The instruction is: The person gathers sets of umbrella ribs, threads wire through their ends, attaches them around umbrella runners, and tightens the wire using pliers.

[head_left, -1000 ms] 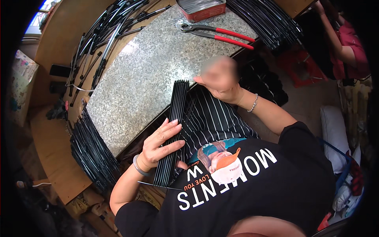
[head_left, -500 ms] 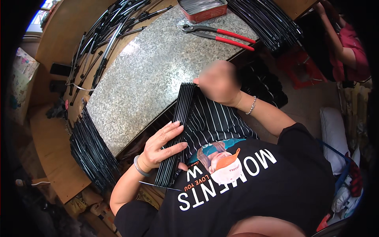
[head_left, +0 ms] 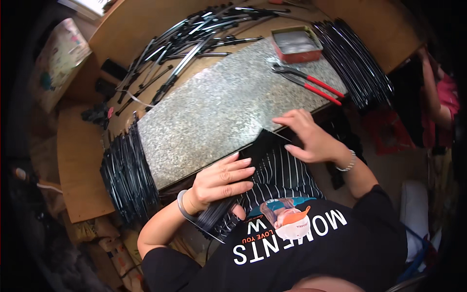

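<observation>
My left hand (head_left: 221, 182) is closed around a bundle of thin black rods (head_left: 216, 214), fingers over the top and thumb underneath. The far end of the bundle (head_left: 265, 138) spreads out like a fan beside the slab's front edge, blurred. Beyond that end, my right hand (head_left: 314, 138) has its thumb and fingers apart. A thin, light wire-like line runs near its thumb; I cannot make out whether it touches. Another thin wire (head_left: 214, 234) crosses the near end of the bundle by my left wrist. Striped black cloth (head_left: 284, 170) covers my lap below.
The speckled stone slab (head_left: 209, 107) bears red-handled pliers (head_left: 322, 94) and a red tin (head_left: 299, 57) of thin wires. Black rod stacks lie left (head_left: 129, 170) and right (head_left: 357, 63). A loose heap of metal rods (head_left: 189, 46) lies behind. Another person's arm (head_left: 433, 92) shows far right.
My right hand has come off the bundle's far end, and its fingers have spread. That end has fanned out. The view has shifted, so the bench appears lower and farther right.
</observation>
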`<state>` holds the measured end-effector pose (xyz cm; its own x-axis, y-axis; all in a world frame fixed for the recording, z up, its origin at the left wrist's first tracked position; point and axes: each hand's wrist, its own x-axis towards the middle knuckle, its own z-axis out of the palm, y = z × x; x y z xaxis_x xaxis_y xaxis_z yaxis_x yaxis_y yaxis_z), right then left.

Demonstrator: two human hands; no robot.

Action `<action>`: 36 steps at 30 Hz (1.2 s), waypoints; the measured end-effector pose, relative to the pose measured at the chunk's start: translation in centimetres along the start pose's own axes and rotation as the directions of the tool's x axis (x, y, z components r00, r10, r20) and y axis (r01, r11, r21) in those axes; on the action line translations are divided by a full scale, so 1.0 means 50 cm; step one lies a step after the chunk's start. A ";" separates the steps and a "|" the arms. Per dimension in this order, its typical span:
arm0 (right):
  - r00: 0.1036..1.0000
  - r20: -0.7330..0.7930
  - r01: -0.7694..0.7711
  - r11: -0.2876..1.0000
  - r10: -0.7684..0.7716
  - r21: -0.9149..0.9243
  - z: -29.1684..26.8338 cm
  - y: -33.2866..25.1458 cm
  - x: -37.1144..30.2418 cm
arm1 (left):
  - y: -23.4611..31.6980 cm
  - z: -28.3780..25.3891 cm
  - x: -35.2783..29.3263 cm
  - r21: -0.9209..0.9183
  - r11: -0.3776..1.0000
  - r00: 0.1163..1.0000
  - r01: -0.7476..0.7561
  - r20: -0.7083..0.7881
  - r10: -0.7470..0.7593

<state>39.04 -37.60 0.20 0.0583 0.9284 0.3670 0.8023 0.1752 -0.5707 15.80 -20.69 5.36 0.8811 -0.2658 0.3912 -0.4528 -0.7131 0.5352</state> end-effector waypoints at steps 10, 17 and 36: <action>0.978 0.210 -0.194 0.400 0.003 0.896 0.032 -0.110 0.052 | -0.047 -0.074 0.183 -0.477 0.839 0.957 0.263 0.015 -0.291; 0.996 0.059 -0.081 0.456 0.063 0.887 0.126 -0.057 -0.003 | -0.437 -0.245 -0.216 0.386 0.176 0.404 0.906 -0.660 -0.633; 0.976 0.122 -0.200 0.533 0.179 0.822 0.146 -0.051 -0.014 | -0.453 -0.437 -0.390 -0.134 -0.186 -0.206 0.973 -0.867 -0.454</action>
<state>32.63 -36.28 -3.98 0.1280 0.9776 0.1669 -0.0726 0.1770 -0.9815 5.90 14.82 1.95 -0.0948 0.9407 0.3258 0.9233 -0.0393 0.3820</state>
